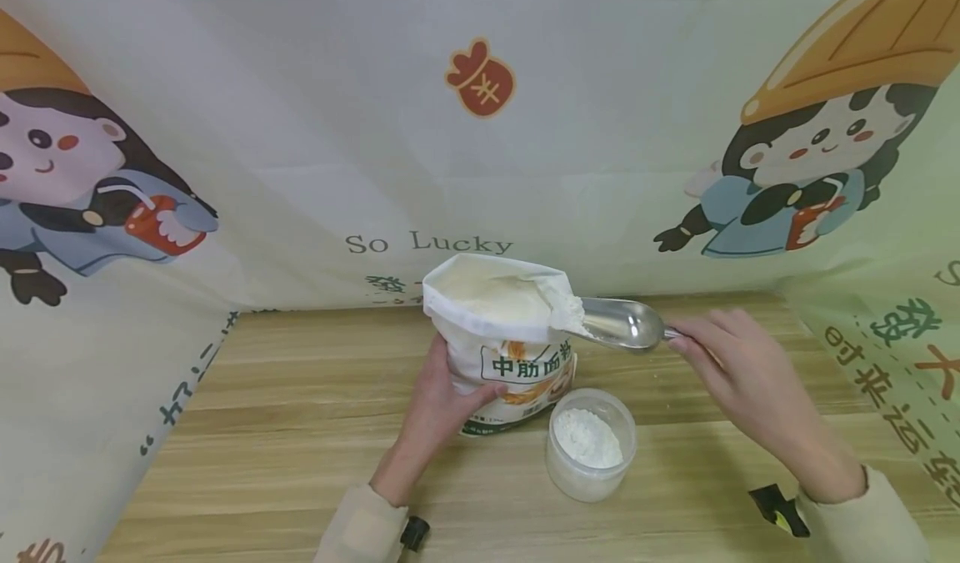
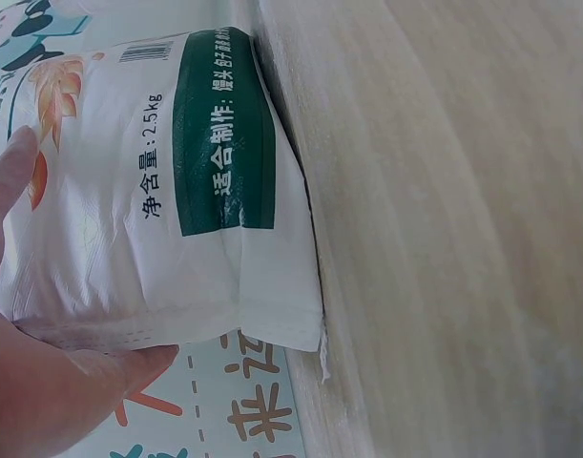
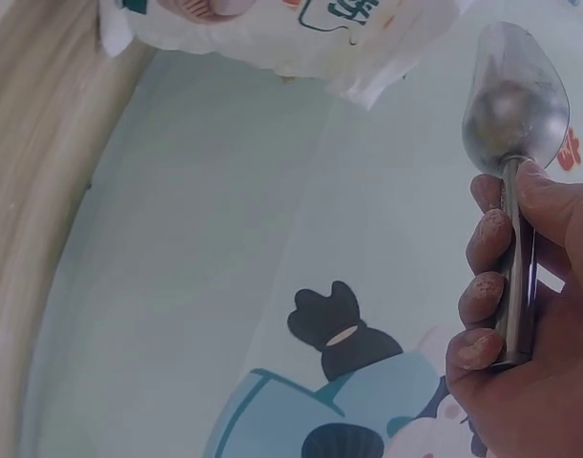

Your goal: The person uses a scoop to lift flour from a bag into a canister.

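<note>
A white paper bag of flour [image 1: 517,388] stands on the table with its top open, and pale flour shows inside. My left hand [image 1: 442,396] holds the bag's left side, the thumb across the printed front. In the left wrist view that bag [image 2: 129,258] rests against the wood. My right hand [image 1: 750,379], slightly blurred, grips the handle of a metal scoop [image 1: 622,323]; the right wrist view shows the fingers curled round the handle [image 3: 517,277]. The scoop's front end is at the bag's right rim, where loose flour [image 1: 570,313] clings. Its contents are unclear.
A clear round tub [image 1: 590,484] with a mound of flour [image 1: 588,438] stands in front of the bag, to its right. The wooden table [image 1: 285,429] is enclosed by a printed cloth backdrop [image 1: 600,129] behind and at both sides.
</note>
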{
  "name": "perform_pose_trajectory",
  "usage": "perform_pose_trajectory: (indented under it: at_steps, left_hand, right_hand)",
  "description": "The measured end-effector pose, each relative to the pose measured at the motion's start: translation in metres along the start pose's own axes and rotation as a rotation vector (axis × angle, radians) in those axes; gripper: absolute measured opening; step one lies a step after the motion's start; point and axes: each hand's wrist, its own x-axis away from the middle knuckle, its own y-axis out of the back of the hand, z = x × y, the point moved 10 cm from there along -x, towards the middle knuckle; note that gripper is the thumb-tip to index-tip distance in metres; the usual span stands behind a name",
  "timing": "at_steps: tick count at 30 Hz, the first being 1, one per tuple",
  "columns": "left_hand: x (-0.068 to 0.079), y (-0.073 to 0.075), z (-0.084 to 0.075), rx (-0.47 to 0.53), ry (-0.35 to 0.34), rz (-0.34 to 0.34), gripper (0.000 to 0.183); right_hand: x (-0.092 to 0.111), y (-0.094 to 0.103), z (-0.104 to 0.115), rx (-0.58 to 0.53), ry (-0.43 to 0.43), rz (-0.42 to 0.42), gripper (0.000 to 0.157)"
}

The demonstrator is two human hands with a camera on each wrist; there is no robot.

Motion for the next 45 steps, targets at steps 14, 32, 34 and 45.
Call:
perform_pose_trajectory:
  at_steps: [14, 32, 34, 45]
  left_hand:
    - [0.0, 0.002, 0.003, -0.032, 0.024, -0.016, 0.109]
    - [0.0, 0.001, 0.004, -0.022, 0.03, -0.007, 0.109]
    - [0.001, 0.001, 0.004, -0.023, 0.029, -0.008, 0.108]
    - [0.001, 0.001, 0.003, -0.028, 0.013, -0.011, 0.107]
  right_hand:
    - [0.029, 0.005, -0.009, 0.024, -0.013, 0.025, 0.017]
    - [0.055, 0.004, -0.017, -0.006, 0.064, 0.08, 0.031]
    - [0.057, 0.002, -0.018, -0.013, 0.072, 0.095, 0.034]
    - [0.06, -0.004, -0.016, 0.03, 0.146, 0.172, 0.054]
